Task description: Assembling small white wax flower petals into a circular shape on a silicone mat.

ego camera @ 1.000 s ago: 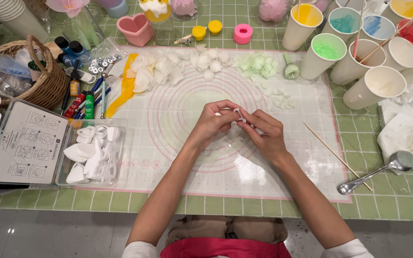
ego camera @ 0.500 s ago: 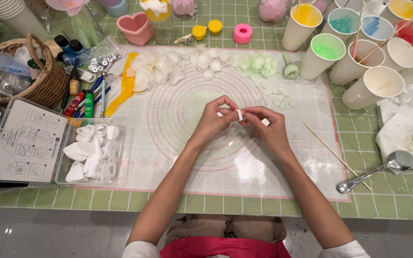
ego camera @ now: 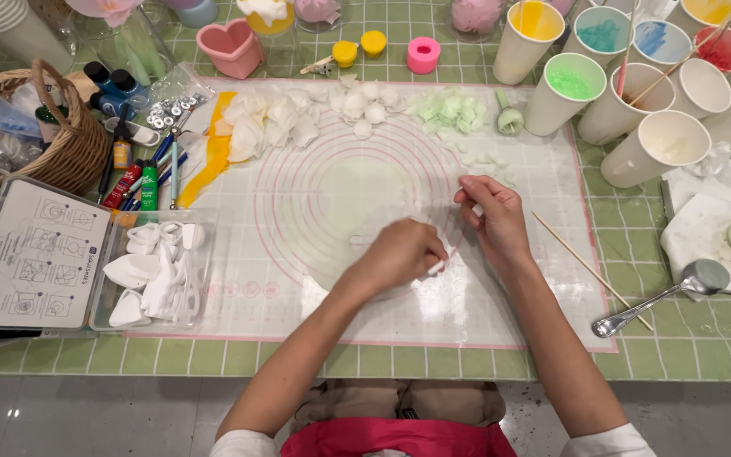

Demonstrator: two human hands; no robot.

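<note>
My left hand (ego camera: 399, 254) rests low on the translucent mat with pink circles (ego camera: 298, 279). Its fingers are curled around a small white piece (ego camera: 437, 268) that pokes out at the fingertips. My right hand (ego camera: 497, 220) hovers just to the right and a little higher. Its thumb and fingers are pinched together, and a tiny white bit (ego camera: 477, 209) shows inside them. The two hands are a short gap apart. A pile of white petals (ego camera: 272, 118) and a pile of pale green petals (ego camera: 450, 108) lie along the mat's far edge.
Several paper cups (ego camera: 662, 148) with coloured contents stand at the back right. A wooden skewer (ego camera: 590, 267) and a metal spoon (ego camera: 662, 300) lie to the right of the mat. On the left are a wicker basket (ego camera: 44, 144), a clear box of white cutters (ego camera: 158, 271) and pens (ego camera: 141, 182).
The hands were joined over the mat's centre, working one small white piece. They have now separated: the left hand dropped toward me and the right shifted right.
</note>
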